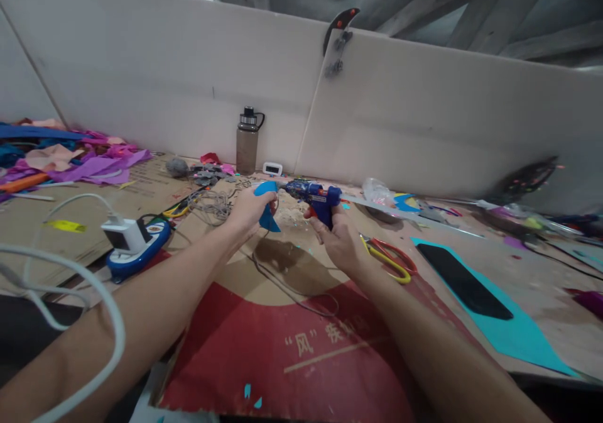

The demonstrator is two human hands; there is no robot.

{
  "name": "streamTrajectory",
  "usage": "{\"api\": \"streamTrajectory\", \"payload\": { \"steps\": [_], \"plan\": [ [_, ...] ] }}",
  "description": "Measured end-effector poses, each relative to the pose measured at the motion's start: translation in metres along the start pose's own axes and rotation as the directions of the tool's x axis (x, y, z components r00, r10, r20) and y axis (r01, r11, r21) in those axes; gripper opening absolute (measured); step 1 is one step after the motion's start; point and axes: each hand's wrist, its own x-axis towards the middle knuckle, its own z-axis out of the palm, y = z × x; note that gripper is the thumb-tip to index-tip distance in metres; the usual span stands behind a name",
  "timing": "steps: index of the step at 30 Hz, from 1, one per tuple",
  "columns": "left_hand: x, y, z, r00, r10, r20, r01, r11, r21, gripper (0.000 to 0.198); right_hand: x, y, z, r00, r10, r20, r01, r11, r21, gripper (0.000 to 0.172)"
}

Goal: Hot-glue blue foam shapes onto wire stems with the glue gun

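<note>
My left hand [249, 208] is closed round a blue paper piece [268, 214], held just above the cardboard-covered table [292, 266]. My right hand [340, 237] grips the handle of a blue glue gun [313, 194]. The gun's nozzle points left and sits right at the top of the blue paper piece. The glue gun's thin cord [282, 285] trails down over the cardboard between my forearms.
Scissors with red and yellow handles [390, 257] lie right of my right hand. A cyan sheet [513, 332] with a black shape lies further right. A bottle [247, 140] and small clock [272, 169] stand by the wall. A power strip with charger [134, 244] sits left, scraps beyond.
</note>
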Motion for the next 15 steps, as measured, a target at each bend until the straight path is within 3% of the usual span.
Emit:
{"api": "streamTrajectory", "payload": {
  "steps": [15],
  "plan": [
    [-0.0047,0.0040,0.0034,1.000,-0.029,-0.008,0.029,0.999,-0.046,0.017,-0.0037,-0.0063,-0.0003,1.000,0.009,0.016,-0.005,0.966,-0.259,0.023]
  ]
}}
